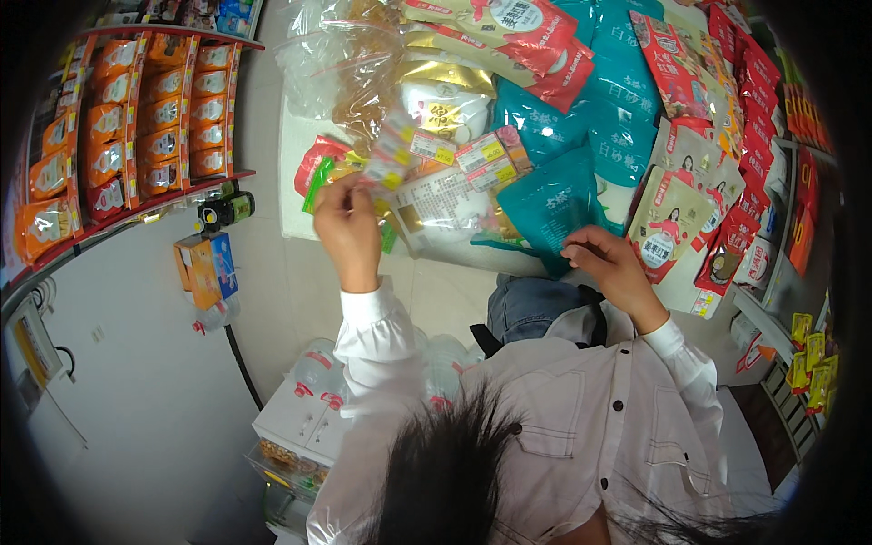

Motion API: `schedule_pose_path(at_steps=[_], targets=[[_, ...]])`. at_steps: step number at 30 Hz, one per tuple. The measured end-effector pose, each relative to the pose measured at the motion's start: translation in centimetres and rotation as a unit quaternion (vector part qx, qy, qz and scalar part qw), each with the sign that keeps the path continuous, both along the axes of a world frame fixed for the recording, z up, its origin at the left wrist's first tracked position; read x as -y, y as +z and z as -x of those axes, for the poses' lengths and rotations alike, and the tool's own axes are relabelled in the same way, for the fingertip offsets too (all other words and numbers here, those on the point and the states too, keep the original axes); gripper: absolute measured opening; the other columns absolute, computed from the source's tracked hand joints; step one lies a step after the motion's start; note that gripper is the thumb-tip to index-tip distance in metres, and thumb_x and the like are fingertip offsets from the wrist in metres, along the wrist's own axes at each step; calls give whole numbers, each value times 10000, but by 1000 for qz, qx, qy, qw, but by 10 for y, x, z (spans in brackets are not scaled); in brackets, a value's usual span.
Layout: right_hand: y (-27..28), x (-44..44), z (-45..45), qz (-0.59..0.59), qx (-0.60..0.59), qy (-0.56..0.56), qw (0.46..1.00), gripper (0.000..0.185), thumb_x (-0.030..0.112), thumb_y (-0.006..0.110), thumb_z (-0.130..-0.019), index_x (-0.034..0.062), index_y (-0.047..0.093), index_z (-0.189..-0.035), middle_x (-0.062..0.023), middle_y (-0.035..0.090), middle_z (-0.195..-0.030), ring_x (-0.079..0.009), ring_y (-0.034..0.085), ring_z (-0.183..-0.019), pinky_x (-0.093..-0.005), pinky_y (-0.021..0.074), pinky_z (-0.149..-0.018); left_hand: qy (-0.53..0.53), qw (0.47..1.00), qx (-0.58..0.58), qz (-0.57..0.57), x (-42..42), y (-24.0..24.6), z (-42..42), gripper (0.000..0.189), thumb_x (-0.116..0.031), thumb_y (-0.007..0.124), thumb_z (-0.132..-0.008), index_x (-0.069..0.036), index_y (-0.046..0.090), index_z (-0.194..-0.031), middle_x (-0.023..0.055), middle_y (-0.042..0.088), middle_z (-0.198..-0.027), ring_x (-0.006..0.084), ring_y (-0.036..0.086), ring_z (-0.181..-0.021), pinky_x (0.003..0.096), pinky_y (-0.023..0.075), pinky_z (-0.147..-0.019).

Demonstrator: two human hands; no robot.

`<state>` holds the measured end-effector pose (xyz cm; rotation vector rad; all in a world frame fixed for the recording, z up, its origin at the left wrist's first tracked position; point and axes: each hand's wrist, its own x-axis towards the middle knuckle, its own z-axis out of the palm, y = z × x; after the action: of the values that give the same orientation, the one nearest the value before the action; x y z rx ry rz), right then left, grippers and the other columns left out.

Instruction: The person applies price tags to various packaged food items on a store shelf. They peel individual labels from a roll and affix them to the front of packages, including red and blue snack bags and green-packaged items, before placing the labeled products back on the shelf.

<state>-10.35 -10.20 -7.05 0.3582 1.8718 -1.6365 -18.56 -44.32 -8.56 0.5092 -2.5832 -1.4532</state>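
My left hand [349, 230] pinches motion-blurred shelf price labels [391, 151] between thumb and fingers. Close by, a single price label [434, 148] and a pair of price labels [486, 162] lie on the packets. Under them is a clear-and-gold food bag [446, 204] with printed text. My right hand [610, 269] has curled fingers beside the lower edge of a teal sugar bag [550, 204]; whether the fingertips grip it cannot be made out. Red and green packets [320, 170] sit to the left of my left hand.
More teal sugar bags [621, 88], a gold-topped white bag [446, 102] and beige-and-red pouches [671, 225] cover the white display surface [294, 204]. At left stands a shelf of orange packets [163, 112]. Large plastic bottles [317, 368] stand below, on a white cabinet [293, 426].
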Motion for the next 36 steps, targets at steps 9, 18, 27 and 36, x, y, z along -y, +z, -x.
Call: schedule_pose_path(at_steps=[9, 18, 27, 36], targets=[[69, 46, 56, -165, -445, 116, 872, 228, 154, 686, -863, 55, 639, -1063, -97, 603, -1131, -263, 548, -1093, -360, 428, -938, -297, 872, 204, -331, -64, 60, -17, 121, 32, 610, -896, 5, 681, -991, -4, 616, -903, 76, 558, -831, 225, 444, -739], [50, 13, 53, 118, -81, 118, 983, 127, 154, 654, -921, 29, 628, -926, 10, 610, -806, -44, 541, -789, -233, 446, -710, -313, 748, 271, -518, -99, 42, -22, 71, -88, 616, -942, -45, 604, -997, -11, 643, -906, 57, 576, -819, 209, 454, -696], [61, 3, 57, 162, -58, 109, 979, 118, 135, 647, -921, 18, 638, -913, 29, 622, -829, -37, 534, -791, -230, 446, -722, -369, 767, 258, -456, -113, 56, -16, 97, -77, 655, -934, -36, 590, -994, 6, 636, -895, 60, 595, -830, 229, 490, -701], [57, 1, 53, 151, -78, 107, 980, 67, 91, 633, -876, 25, 636, -865, 23, 614, -772, -28, 525, -757, -225, 439, -693, -436, 822, 200, -308, -116, 72, -12, 45, -18, 628, -906, 10, 619, -941, 19, 636, -853, 63, 595, -783, 233, 494, -687]])
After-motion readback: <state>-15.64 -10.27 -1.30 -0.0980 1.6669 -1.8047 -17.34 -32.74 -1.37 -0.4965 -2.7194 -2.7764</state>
